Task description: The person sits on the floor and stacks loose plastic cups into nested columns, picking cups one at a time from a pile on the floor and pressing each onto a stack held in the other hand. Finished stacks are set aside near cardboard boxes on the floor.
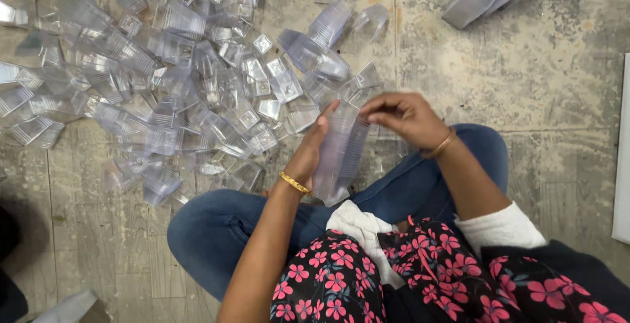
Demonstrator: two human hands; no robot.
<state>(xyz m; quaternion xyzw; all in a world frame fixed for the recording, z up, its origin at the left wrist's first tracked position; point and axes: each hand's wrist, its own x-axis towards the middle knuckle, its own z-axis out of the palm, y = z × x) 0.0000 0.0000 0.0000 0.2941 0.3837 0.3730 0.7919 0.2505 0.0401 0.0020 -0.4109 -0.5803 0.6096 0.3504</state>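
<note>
Left hand (314,149) cups the stack of clear cups (340,159); right hand (400,116) pinches its top rim.

1. Light was even and fairly bright across the concrete floor (538,100), soft and diffuse, with no hard beam showing.
2. Shadows stayed faint; only a soft dark patch sat at the lower left corner and under the bent knees.
3. The heap of clear plastic cups (164,80) threw small white glints off its edges, yet nothing burned out.
4. The right hand (403,118) was smeared with motion blur at the fingers, and the nested stack of cups (338,159) looked hazy.
5. The left hand (314,149) read a little sharper.
6. Cups near the top edge looked softer and slightly stretched, a wide-lens effect.
</note>
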